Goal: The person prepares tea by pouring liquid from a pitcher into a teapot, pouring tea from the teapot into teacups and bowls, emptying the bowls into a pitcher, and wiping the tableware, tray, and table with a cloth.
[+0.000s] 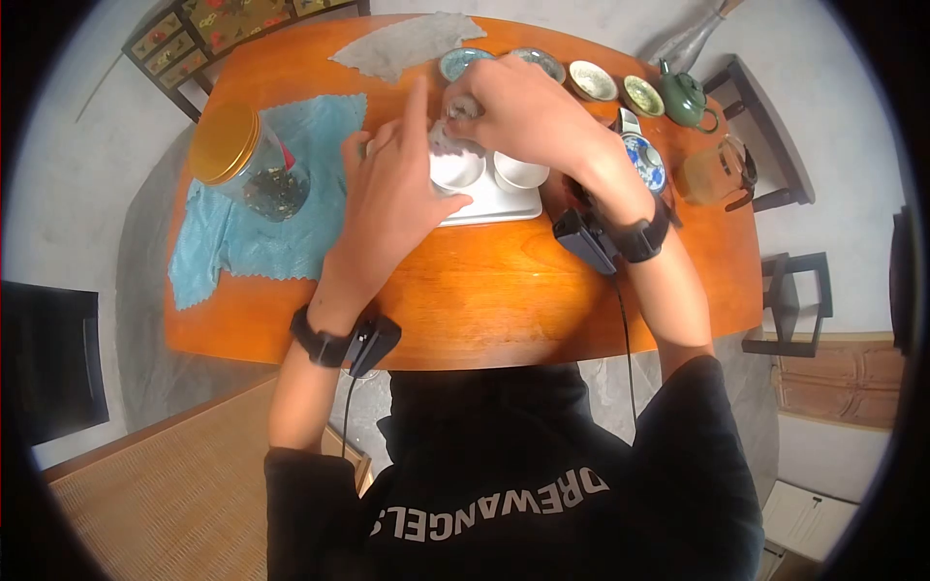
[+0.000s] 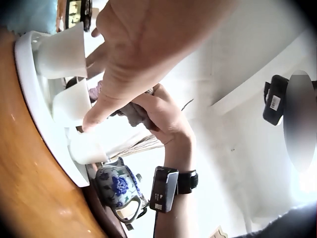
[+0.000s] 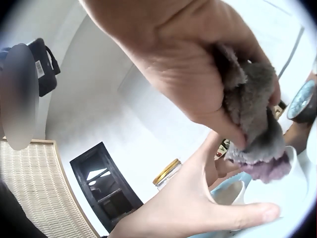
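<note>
My right hand [image 1: 528, 111] grips a bunched grey cloth [image 3: 255, 114] whose lower end looks purplish. That end hangs into the mouth of a white cup [image 1: 457, 174]. My left hand [image 1: 387, 194] is spread on the left of this cup, index finger and thumb stretched out; in the left wrist view its thumb tip lies close by a cup [image 2: 73, 105]. The other left fingers are partly hidden behind the hand. Another white cup [image 1: 520, 174] stands to the right. The cups are on a white tray [image 1: 494, 213].
A gold-lidded jar [image 1: 225, 145] stands on a blue cloth [image 1: 325, 126] at left. Small bowls [image 1: 592, 81] line the back, beside a green teapot [image 1: 684, 97]. A blue-and-white lidded pot [image 1: 643, 163] and glass pitcher [image 1: 712, 174] are at right. A grey cloth [image 1: 402, 46] lies behind.
</note>
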Tool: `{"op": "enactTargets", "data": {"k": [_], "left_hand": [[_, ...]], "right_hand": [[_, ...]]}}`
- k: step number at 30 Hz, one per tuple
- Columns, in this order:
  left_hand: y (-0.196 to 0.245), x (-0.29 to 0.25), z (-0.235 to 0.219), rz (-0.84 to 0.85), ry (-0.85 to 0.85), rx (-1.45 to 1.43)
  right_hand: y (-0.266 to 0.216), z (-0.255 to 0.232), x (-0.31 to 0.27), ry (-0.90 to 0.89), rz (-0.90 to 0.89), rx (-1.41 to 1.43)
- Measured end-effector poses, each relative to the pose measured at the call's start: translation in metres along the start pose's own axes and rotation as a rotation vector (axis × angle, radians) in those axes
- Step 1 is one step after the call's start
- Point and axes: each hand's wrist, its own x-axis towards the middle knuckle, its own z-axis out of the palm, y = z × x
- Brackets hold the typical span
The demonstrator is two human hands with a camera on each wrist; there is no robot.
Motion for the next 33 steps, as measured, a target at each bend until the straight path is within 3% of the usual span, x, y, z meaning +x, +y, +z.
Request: {"op": "enactTargets", "data": {"k": [2, 4, 7, 9, 11, 16, 19, 22, 24, 25, 27, 30, 32, 33], "left_hand": [[-0.002, -0.014, -0.009, 0.024, 0.161, 0.076], [-0.016, -0.030, -0.020, -0.023, 0.147, 0.046], [-0.038, -0.040, -0.021, -0.153, 0.085, -0.150], [-0.040, -0.041, -0.017, -0.275, 0.057, -0.459], [-0.039, -0.041, -0.013, -0.289, 0.091, -0.469], [-0.040, -0.042, -0.010, -0.298, 0.147, -0.488], [-0.040, -0.040, -0.009, -0.278, 0.152, -0.424], [-0.041, -0.041, -0.006, -0.260, 0.171, -0.385], [-0.039, -0.040, -0.007, -0.243, 0.207, -0.375], [-0.039, -0.041, -0.006, -0.242, 0.208, -0.374], [-0.040, -0.040, -0.006, -0.260, 0.186, -0.402], [-0.039, -0.039, -0.009, -0.254, 0.144, -0.401], [-0.044, -0.041, -0.005, -0.239, 0.138, -0.435], [-0.046, -0.041, -0.004, -0.227, 0.128, -0.465]], "right_hand": [[-0.009, -0.004, -0.005, 0.064, -0.029, 0.010], [-0.014, 0.003, -0.007, 0.198, -0.159, 0.098], [-0.028, 0.034, 0.003, 0.159, -0.251, 0.230], [-0.033, 0.062, 0.012, 0.143, -0.271, 0.208], [-0.038, 0.080, 0.018, -0.012, -0.251, 0.003], [-0.040, 0.092, 0.023, 0.032, -0.317, -0.121], [-0.038, 0.087, 0.027, -0.071, -0.327, -0.320], [-0.038, 0.076, 0.032, -0.091, -0.387, -0.197], [-0.038, 0.064, 0.038, -0.256, -0.434, -0.067], [-0.041, 0.057, 0.042, -0.254, -0.434, -0.068], [-0.048, 0.043, 0.053, -0.582, -0.309, -0.093], [-0.032, 0.018, 0.066, -0.537, -0.390, 0.098], [-0.014, -0.006, 0.085, -0.466, -0.348, 0.140], [-0.003, -0.021, 0.090, -0.353, -0.324, 0.137]]}}
